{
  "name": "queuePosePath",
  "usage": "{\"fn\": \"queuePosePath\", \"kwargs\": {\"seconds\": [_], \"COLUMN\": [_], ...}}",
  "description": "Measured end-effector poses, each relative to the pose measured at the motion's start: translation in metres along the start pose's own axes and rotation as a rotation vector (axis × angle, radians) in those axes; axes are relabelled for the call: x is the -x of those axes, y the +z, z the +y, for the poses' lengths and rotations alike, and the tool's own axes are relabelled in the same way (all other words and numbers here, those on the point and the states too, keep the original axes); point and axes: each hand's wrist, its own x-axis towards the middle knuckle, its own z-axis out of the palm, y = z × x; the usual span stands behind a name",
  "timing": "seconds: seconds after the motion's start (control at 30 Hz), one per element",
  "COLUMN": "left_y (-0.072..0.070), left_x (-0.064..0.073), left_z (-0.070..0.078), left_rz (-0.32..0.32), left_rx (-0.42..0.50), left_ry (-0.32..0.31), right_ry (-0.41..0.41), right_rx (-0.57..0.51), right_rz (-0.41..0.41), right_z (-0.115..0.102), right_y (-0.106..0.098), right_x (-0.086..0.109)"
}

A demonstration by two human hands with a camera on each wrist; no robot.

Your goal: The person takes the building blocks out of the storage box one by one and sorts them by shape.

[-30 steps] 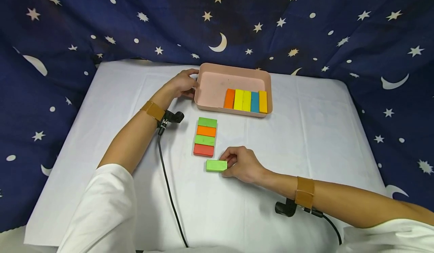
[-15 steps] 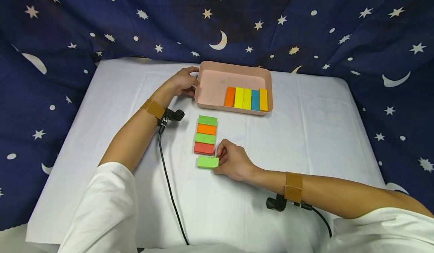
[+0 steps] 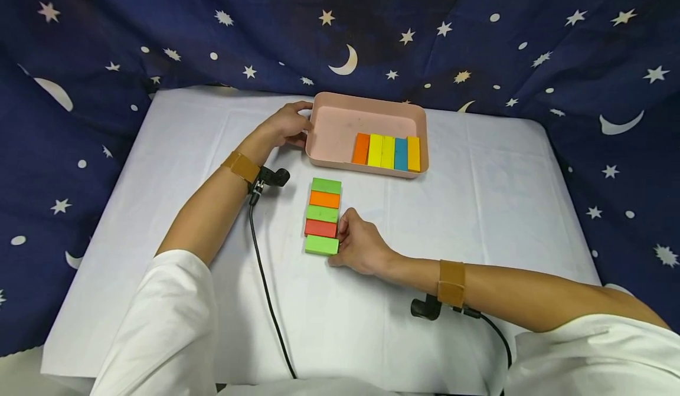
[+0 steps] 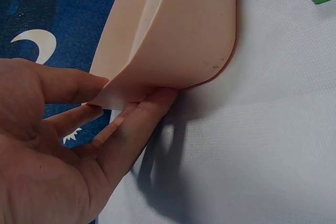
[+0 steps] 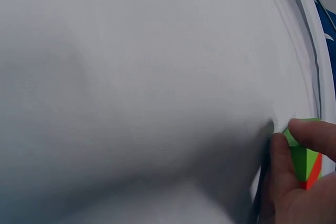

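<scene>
Between the thumb and fingers of my right hand (image 3: pixel 363 245) is the right end of a light green block (image 3: pixel 321 245). That block lies right beside the red block (image 3: pixel 320 228) at the near end of a column; a green block (image 3: pixel 321 213), an orange block (image 3: pixel 325 199) and another green block (image 3: pixel 326 185) follow behind it. In the right wrist view, part of the pinched green block (image 5: pixel 299 161) shows past the fingers. My left hand (image 3: pixel 287 123) holds the left end of a pink tray (image 3: pixel 332 163), its fingertips and thumb against the outer wall.
Inside the tray, along its near right side, stand an orange block (image 3: pixel 361 149), two yellow blocks (image 3: pixel 381 151), a blue block (image 3: pixel 401 154) and an orange-yellow block (image 3: pixel 413 153). A black cable (image 3: pixel 271 301) runs across the white cloth from the left wrist camera (image 3: pixel 273 177).
My right hand has carried the light green block leftward and away from me, closing the gap to the red block. My left hand has stayed at the tray.
</scene>
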Motion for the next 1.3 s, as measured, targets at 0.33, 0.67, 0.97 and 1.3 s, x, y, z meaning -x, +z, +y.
{"fn": "queuePosePath", "kwargs": {"seconds": [0.33, 0.67, 0.97, 1.3], "left_y": [-0.001, -0.001, -0.001, -0.001], "left_x": [-0.003, -0.001, 0.000, -0.002], "left_z": [-0.001, 0.000, 0.000, -0.004], "left_rz": [-0.006, -0.003, -0.007, -0.007], "left_rx": [0.005, -0.007, 0.002, 0.017], "left_ry": [0.006, -0.003, -0.010, -0.003], "right_ry": [0.016, 0.024, 0.026, 0.057], "right_rx": [-0.001, -0.009, -0.008, 0.040], "right_rz": [0.009, 0.014, -0.030, -0.037], "right_z": [-0.002, -0.005, -0.002, 0.004], "right_y": [0.002, 0.003, -0.006, -0.064], "right_x": [-0.004, -0.004, -0.004, -0.014]}}
